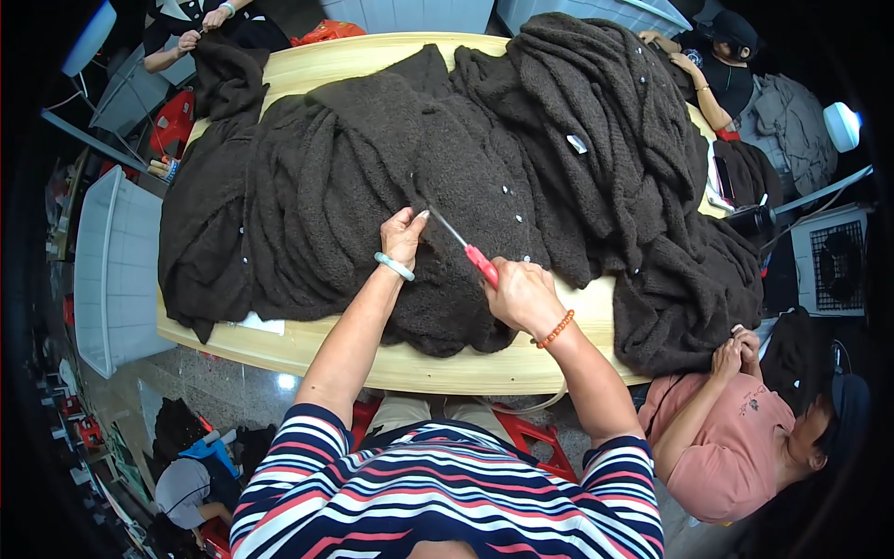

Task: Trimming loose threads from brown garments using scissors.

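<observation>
Dark brown, fuzzy knit fabric (326,205) lies in heavy folds over the pale wooden table (456,373) before me. My left hand (402,238), with a pale bangle at its wrist, pinches a bit of this fabric near the middle. In my right hand (526,296) is a tool with a red handle and a slim metal shaft (456,234); its exact kind is hard to make out. The shaft's tip points at my left fingertips and lies close to them. Small shiny buttons (519,218) dot the cloth right of the tool.
More brown knit pieces (596,121) are heaped at the right with a white tag (576,144). Co-workers handle cloth at the far left (186,42), far right (712,65) and near right (736,354). White bins (116,270) stand left and behind; a lamp (841,128) is at right.
</observation>
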Available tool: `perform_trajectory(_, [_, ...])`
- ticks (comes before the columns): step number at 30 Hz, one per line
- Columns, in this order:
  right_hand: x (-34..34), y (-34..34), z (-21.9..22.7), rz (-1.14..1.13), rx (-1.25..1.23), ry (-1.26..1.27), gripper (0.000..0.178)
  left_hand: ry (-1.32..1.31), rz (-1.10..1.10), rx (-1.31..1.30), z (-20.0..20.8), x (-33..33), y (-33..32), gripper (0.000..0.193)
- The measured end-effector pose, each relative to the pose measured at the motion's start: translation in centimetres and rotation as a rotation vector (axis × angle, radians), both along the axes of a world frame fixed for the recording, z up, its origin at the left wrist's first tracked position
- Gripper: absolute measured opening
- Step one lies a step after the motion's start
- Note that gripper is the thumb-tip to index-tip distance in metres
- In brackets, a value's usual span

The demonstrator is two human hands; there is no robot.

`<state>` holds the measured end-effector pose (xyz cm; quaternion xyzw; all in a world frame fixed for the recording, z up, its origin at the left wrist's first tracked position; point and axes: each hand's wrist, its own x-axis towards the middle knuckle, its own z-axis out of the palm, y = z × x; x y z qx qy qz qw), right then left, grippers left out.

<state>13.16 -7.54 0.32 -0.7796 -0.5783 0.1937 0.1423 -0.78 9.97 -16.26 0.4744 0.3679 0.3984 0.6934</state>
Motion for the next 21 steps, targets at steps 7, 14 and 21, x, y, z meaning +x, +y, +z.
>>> perform_trajectory(7, [-0.2,-5.0,1.0,0.180,-0.228,0.120,0.017,0.018,0.041,-0.050,1.3,-1.0,-0.3,0.008])
perform_trajectory(14, [0.7,-5.8,0.4,0.024,-0.098,0.140,0.019,0.137,0.076,-0.321,8.0,0.1,2.0,0.022])
perform_trajectory(21, [0.5,-2.8,1.3,-0.026,-0.086,0.119,0.019,0.083,0.113,-0.050,4.6,2.8,4.8,0.014])
